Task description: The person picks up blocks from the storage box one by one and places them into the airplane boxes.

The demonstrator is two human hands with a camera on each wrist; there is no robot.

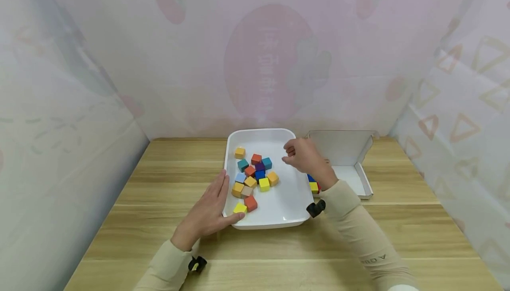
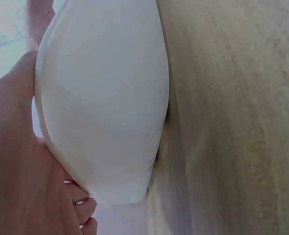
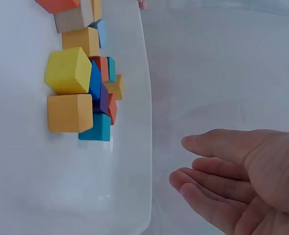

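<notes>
Blocks (image 1: 255,178) sit clustered in the white tray (image 1: 287,213) on the wooden table (image 1: 159,180). Your left hand (image 1: 209,213) lies flat, fingers straight against the tray's left rim, so keep that brace firm. Your right hand (image 1: 304,158) hovers empty over the tray's far right side, fingers loosely curled; I'd come down on one outer cube, pinching opposite faces.
</notes>
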